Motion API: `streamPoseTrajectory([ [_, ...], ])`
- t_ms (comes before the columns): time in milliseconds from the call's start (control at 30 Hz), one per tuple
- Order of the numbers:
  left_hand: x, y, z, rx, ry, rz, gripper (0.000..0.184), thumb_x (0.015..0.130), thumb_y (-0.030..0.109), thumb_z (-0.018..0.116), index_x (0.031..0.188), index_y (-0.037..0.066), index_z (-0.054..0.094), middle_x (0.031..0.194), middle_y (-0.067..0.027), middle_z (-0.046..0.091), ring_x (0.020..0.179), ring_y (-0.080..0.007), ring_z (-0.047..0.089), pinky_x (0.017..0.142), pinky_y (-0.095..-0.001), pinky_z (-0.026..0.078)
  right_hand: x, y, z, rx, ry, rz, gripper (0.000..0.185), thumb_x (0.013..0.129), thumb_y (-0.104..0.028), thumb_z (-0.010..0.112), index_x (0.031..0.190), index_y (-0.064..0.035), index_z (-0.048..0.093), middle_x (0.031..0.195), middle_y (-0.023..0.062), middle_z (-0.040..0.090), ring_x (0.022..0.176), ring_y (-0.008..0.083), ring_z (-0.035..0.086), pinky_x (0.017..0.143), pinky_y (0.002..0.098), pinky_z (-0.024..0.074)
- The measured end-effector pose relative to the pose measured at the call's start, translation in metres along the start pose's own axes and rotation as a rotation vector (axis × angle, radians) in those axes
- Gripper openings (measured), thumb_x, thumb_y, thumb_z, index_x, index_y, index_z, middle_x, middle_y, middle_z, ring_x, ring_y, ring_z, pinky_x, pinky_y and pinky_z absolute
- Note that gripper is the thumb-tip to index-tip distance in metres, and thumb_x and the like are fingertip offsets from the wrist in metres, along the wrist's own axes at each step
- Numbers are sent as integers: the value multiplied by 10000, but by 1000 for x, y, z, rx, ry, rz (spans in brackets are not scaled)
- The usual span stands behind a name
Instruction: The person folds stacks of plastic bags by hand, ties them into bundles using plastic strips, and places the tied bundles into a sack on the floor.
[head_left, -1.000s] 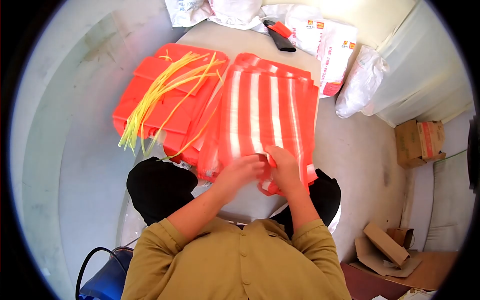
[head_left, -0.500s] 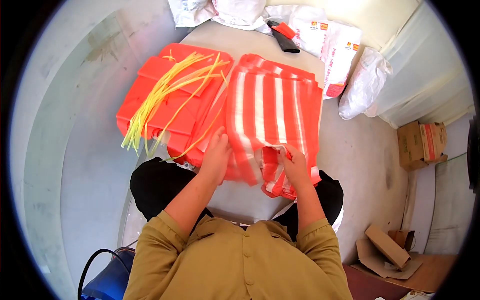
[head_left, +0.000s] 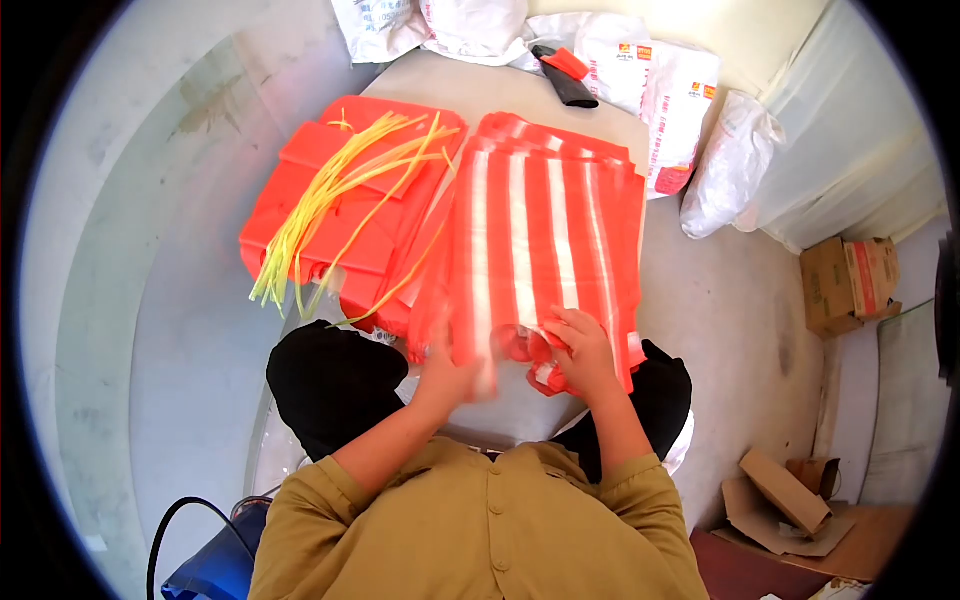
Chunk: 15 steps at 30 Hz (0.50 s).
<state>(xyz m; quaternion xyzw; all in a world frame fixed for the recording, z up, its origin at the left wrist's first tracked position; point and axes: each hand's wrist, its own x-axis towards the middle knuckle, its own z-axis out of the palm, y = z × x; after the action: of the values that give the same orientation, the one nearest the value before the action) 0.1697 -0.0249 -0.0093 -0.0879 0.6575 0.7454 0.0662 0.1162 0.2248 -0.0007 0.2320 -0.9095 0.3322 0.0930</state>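
Note:
A stack of red-and-white striped plastic bags point(head_left: 545, 230) lies in front of me, its near edge crumpled and curled. My right hand point(head_left: 588, 352) rests on that near edge, fingers stretched apart over the curled plastic. Beside the stack's lower left corner is my left hand point(head_left: 447, 380), its fingers smeared by motion; whether it grips the plastic cannot be told. Left of the striped stack sits a pile of folded red plastic point(head_left: 290, 215). A bundle of yellow strips point(head_left: 325, 200) lies loosely across it, one long strip trailing toward my left hand.
White printed sacks point(head_left: 675, 120) line the far side, with a black-and-red item point(head_left: 568, 78) before them. Cardboard boxes point(head_left: 835, 290) stand at right, and flattened cardboard point(head_left: 780, 510) lies lower right. A blue bag point(head_left: 215, 560) sits lower left.
My left hand has moved down toward me along the stack's left side. My right hand has loosened from a pinch on the raised bag edge, and the gap there has narrowed.

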Motion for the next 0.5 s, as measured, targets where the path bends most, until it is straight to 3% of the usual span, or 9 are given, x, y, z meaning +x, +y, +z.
streamPoseTrajectory([
  [33, -2, 1, -1, -114, -8, -27, 818, 911, -54, 611, 1606, 35, 190, 1597, -166, 344, 1462, -231, 382, 1166, -367, 364, -5, 0, 0, -29, 11, -18, 339, 775, 29, 733, 1099, -68, 747, 1282, 131, 685, 1148, 355, 634, 980, 437, 520],
  [133, -5, -2, -5, -43, -12, 42, 757, 929, -59, 593, 1587, 38, 232, 1390, -136, 560, 1226, -172, 584, 1005, -314, 481, -12, 2, 3, -113, 74, -88, 342, 718, 16, 740, 1044, -87, 747, 1224, 109, 692, 1087, 335, 645, 927, 437, 519],
  [233, -6, 21, 0, 80, -50, 45, 671, 948, -39, 592, 1549, 40, 304, 1080, -61, 651, 926, -99, 622, 814, -266, 501, -12, -2, 7, -172, 178, -154, 328, 659, -23, 748, 975, -112, 736, 1086, 82, 698, 974, 308, 657, 815, 427, 517],
  [333, 7, 36, 8, 176, -94, 121, 615, 946, -10, 613, 1510, 38, 373, 931, -28, 608, 807, -79, 563, 745, -255, 467, -13, -9, 6, -174, 202, -143, 330, 640, -12, 757, 950, -122, 738, 995, 54, 675, 912, 288, 637, 806, 420, 512],
  [400, 24, 45, 13, 384, -131, 104, 578, 946, 13, 622, 1485, 43, 414, 937, -32, 609, 833, -85, 576, 760, -260, 475, -14, -12, 4, -144, 175, -131, 341, 664, 44, 736, 962, -122, 755, 952, 35, 655, 892, 276, 616, 825, 423, 510],
  [500, 49, 47, 26, 572, -168, 111, 551, 957, 97, 630, 1475, 58, 447, 974, -75, 642, 901, -131, 625, 795, -294, 496, -15, -12, 4, -143, 175, -147, 297, 681, 26, 728, 936, -124, 752, 924, 17, 647, 870, 260, 611, 801, 409, 505],
])
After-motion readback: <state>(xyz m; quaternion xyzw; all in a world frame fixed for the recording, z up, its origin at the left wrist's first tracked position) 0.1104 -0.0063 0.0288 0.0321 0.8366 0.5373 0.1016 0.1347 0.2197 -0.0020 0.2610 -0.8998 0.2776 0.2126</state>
